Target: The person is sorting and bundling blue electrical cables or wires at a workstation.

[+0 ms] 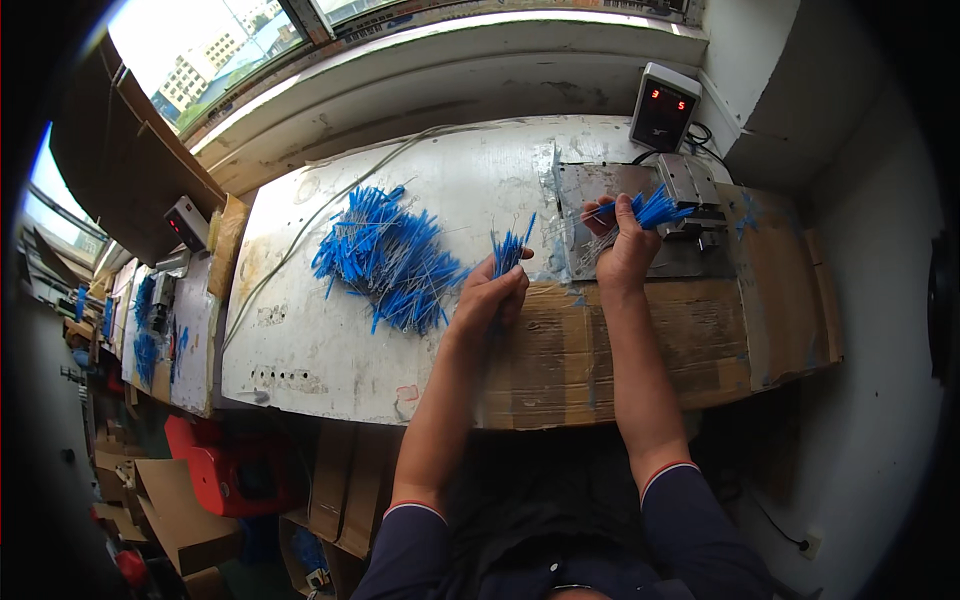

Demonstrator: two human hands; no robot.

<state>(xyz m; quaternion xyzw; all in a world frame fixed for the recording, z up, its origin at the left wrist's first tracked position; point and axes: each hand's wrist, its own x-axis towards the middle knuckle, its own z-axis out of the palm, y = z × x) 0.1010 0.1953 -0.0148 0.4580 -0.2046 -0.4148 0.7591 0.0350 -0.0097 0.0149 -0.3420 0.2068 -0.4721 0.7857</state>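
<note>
A bundle of thin blue sticks with fine wire ends (pixel 508 250) stands up out of my left hand (pixel 492 296), whose fingers are closed round it. Farther right, my right hand (pixel 625 243) grips a second bundle of the same sticks (pixel 660 207); their blue ends fan out to the right, and pale wire ends show below the fingers. This hand is over a metal plate (pixel 590 185), just left of a small metal fixture (pixel 690 195). A large loose pile of such blue sticks (pixel 385 262) lies on the white tabletop (pixel 300 340), left of my left hand.
A white box with a red lit display (pixel 663 105) stands behind the fixture, its cable beside it. Worn cardboard (pixel 660 335) covers the near right tabletop. A thin cable (pixel 300 225) crosses the far left. Below left are a red container (pixel 225 470) and cardboard boxes (pixel 185 510).
</note>
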